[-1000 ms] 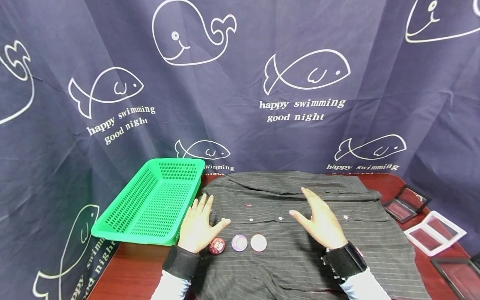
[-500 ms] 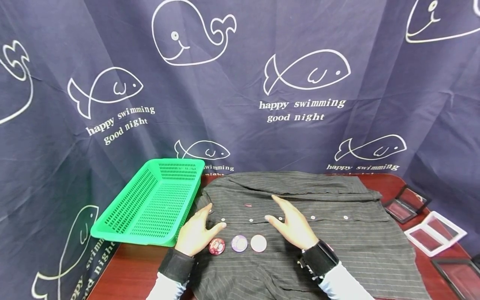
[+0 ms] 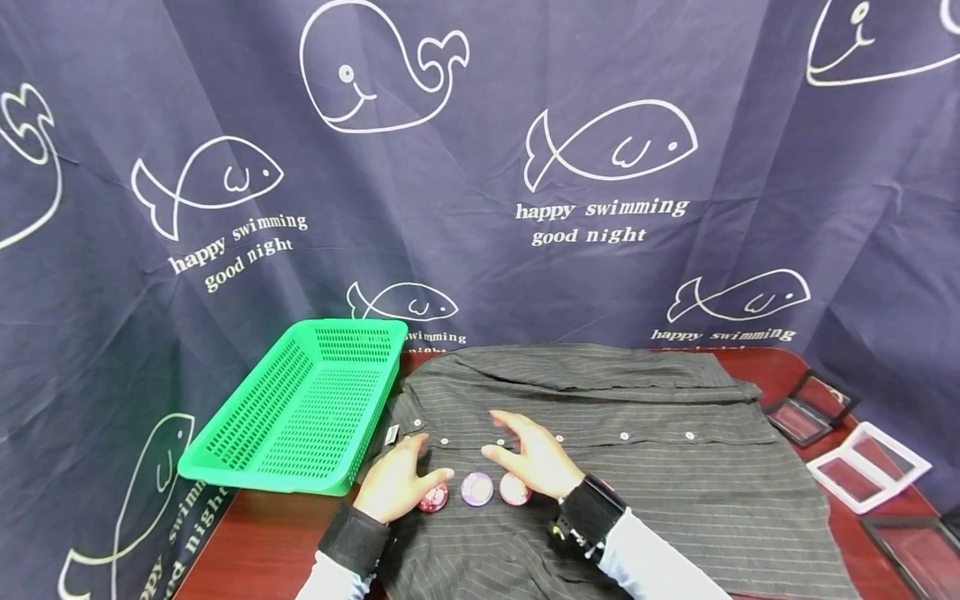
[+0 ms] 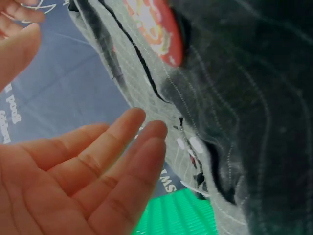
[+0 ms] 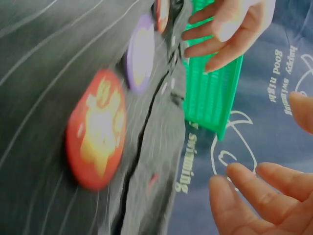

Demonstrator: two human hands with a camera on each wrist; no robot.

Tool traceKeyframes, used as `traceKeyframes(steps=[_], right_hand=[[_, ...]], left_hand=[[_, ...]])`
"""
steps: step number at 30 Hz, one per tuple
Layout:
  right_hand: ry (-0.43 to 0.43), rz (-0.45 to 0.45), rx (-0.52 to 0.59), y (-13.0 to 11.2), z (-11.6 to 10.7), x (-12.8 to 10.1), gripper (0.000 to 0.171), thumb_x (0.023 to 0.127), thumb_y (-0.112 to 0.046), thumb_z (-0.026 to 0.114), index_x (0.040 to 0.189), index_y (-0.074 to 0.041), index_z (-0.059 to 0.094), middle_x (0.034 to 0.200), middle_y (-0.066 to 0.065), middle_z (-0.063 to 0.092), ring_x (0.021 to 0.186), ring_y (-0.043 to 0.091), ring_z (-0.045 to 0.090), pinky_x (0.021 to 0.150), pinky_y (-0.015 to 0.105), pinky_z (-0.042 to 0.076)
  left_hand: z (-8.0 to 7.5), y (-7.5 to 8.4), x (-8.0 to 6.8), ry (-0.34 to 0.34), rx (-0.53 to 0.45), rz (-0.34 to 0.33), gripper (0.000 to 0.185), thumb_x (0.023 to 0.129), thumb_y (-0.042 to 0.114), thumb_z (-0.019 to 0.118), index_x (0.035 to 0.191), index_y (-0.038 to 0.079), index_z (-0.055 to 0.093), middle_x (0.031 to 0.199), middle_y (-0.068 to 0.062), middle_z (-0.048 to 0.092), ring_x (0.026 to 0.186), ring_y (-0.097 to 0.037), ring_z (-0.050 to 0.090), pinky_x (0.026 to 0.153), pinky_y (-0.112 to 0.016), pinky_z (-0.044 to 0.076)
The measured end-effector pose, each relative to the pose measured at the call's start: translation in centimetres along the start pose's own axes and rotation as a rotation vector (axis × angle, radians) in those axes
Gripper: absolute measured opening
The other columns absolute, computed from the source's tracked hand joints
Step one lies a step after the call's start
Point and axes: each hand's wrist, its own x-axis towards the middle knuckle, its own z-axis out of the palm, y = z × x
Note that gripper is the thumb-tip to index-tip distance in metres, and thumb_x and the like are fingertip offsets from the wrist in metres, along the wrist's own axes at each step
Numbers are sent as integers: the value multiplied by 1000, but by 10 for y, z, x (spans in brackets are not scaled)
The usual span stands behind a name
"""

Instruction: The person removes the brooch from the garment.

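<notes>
A dark striped shirt [image 3: 660,467] lies spread on the table, with three round badges on its near left part. My left hand [image 3: 399,480] is open beside the red badge [image 3: 433,499], thumb close to it. My right hand [image 3: 531,458] is open, hovering just over the rightmost badge [image 3: 514,492] and partly hiding it. The purple badge [image 3: 477,488] lies between the two hands. In the right wrist view the orange-red badge [image 5: 98,129] and the purple badge [image 5: 139,58] show on the cloth under straight fingers [image 5: 259,196]. The left wrist view shows my palm and fingers [image 4: 98,171] holding nothing.
A green plastic basket [image 3: 300,408] stands at the left, against the shirt's edge. Dark and white picture frames [image 3: 813,408] [image 3: 866,467] lie at the table's right end. A navy curtain with fish drawings hangs right behind the table.
My right hand has slid left across the shirt and back to the badges. My left hand has drawn back slightly towards the red badge.
</notes>
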Motion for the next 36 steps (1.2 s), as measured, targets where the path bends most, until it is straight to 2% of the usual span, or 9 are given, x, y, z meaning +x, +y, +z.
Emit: traceKeyframes(steps=[3, 5, 9, 15, 20, 25, 27, 32, 36], right_hand=[[-14, -3, 82, -2, 8, 6, 55, 90, -31, 69, 135, -2, 55, 124, 17, 65, 105, 34, 64, 86, 45, 54], [-28, -2, 108, -2, 13, 10, 53, 91, -30, 69, 133, -1, 56, 123, 18, 66, 104, 33, 65, 86, 45, 54], [-63, -12, 117, -4, 25, 16, 50, 90, -28, 69, 130, 1, 58, 119, 19, 67, 97, 29, 68, 82, 35, 55], [-146, -30, 120, -10, 44, 16, 50, 88, -24, 70, 125, 7, 59, 112, 22, 69, 87, 26, 68, 74, 26, 53], [-191, -68, 42, -11, 59, 14, 42, 84, -18, 71, 116, 9, 63, 100, 18, 71, 78, 20, 66, 70, 24, 51], [-169, -161, -111, -11, 72, 17, 28, 75, -11, 72, 99, 4, 70, 79, 9, 71, 68, 12, 62, 64, 21, 47], [-161, -174, -169, -13, 77, 19, 23, 75, -12, 73, 94, 2, 71, 73, 6, 70, 66, 11, 62, 63, 20, 46], [-183, -146, -220, -18, 82, 20, 21, 79, -17, 74, 91, 1, 71, 67, 3, 69, 61, 7, 59, 58, 17, 44], [-208, -108, -243, -20, 85, 22, 18, 78, -15, 73, 89, -1, 70, 65, 1, 67, 58, 4, 55, 56, 16, 42]], left_hand=[[1, 0, -1, -10, 3, 15, 67, 78, 48, 77, 120, -2, 63, 109, -15, 70, 104, -32, 67, 90, -47, 52], [0, -1, -1, -23, 3, 24, 63, 76, 46, 79, 114, -2, 65, 102, -13, 70, 97, -30, 68, 85, -45, 53], [0, -2, -1, -50, -13, 39, 48, 74, 41, 81, 99, 3, 67, 84, -6, 65, 74, -19, 62, 68, -37, 50], [3, -10, 0, -65, -22, 69, 32, 72, 36, 82, 81, 10, 65, 72, 1, 61, 62, -11, 54, 57, -27, 42], [5, -15, -1, -89, -43, 87, 24, 74, 30, 79, 80, 11, 66, 69, 3, 62, 61, -9, 54, 55, -25, 41], [6, -17, -1, -94, -58, 99, 20, 75, 28, 78, 77, 13, 65, 69, 4, 62, 61, -8, 54, 55, -24, 41], [5, -17, -2, -97, -60, 108, 20, 75, 26, 78, 74, 14, 63, 68, 5, 62, 60, -6, 53, 55, -23, 41], [4, -16, -3, -112, -66, 131, 17, 75, 19, 77, 72, 13, 61, 62, 8, 59, 57, -3, 51, 61, -27, 44], [3, -17, -3, -132, -75, 145, 15, 75, 16, 77, 74, 12, 62, 62, 8, 60, 58, -2, 52, 67, -29, 47]])
